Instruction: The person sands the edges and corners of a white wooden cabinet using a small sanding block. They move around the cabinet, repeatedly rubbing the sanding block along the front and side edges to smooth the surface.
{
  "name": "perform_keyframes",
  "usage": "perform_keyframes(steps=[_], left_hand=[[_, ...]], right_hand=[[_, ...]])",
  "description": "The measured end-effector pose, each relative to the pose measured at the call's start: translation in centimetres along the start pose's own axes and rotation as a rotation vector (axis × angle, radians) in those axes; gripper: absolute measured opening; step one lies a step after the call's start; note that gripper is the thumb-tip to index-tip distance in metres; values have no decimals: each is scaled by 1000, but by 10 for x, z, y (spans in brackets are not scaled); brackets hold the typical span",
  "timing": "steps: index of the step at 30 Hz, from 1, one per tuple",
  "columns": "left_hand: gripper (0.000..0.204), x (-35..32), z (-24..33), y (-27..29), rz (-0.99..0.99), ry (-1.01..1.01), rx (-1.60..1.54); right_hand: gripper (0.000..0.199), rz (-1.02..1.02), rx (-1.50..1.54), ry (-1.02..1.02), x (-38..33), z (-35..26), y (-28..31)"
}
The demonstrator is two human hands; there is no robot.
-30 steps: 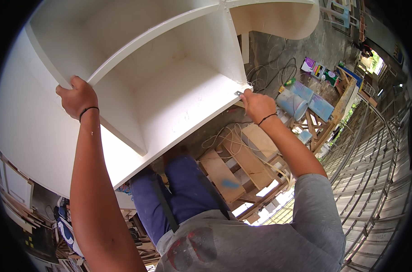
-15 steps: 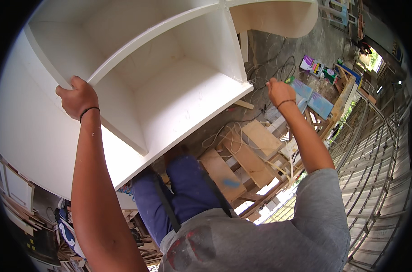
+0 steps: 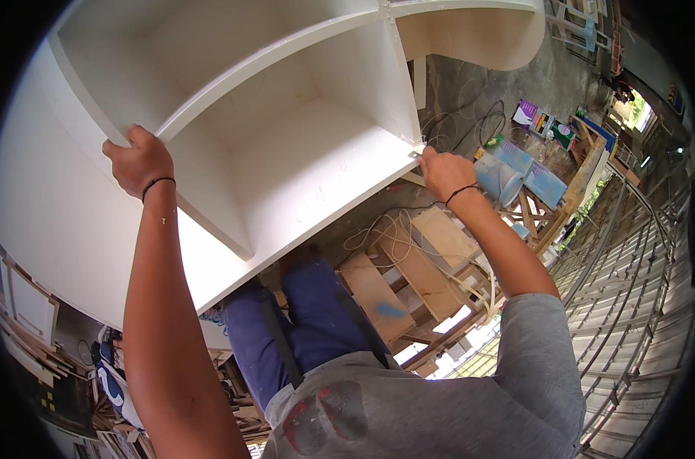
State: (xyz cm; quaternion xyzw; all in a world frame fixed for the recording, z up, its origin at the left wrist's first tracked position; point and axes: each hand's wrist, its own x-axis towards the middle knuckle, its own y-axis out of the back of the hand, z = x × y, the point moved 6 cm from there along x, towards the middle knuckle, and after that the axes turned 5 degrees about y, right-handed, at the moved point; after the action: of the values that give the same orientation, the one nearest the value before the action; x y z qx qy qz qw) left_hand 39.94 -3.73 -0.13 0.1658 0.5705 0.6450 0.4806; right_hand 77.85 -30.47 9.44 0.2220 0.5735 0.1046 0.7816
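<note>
A large white shelf unit with open compartments fills the upper left, tilted over my legs. My left hand grips the front edge of one of its panels, fingers curled over the rim, a dark band on the wrist. My right hand is at the unit's right front corner. Its fingers are pinched together on a small metal piece that sits at that corner. Below the unit I see my blue trousers and grey shirt.
Wooden boards and a tangle of pale cable lie on the floor under the unit. A light blue stool and small colourful boxes stand to the right. A metal railing curves along the right side. Framed panels lean at lower left.
My right hand left the unit's corner and swung out to the right, then came back to the corner. My left hand has kept its grip.
</note>
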Motion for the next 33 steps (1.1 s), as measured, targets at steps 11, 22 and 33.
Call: perform_keyframes(steps=[11, 22, 33], left_hand=[[63, 0, -5, -2, -12, 10, -6], [62, -3, -2, 0, -11, 9, -1], [61, 1, -3, -2, -18, 3, -24]], right_hand=[[30, 0, 88, -41, 3, 12, -7], [29, 35, 23, -99, 4, 28, -5], [31, 57, 23, -170, 9, 53, -7]])
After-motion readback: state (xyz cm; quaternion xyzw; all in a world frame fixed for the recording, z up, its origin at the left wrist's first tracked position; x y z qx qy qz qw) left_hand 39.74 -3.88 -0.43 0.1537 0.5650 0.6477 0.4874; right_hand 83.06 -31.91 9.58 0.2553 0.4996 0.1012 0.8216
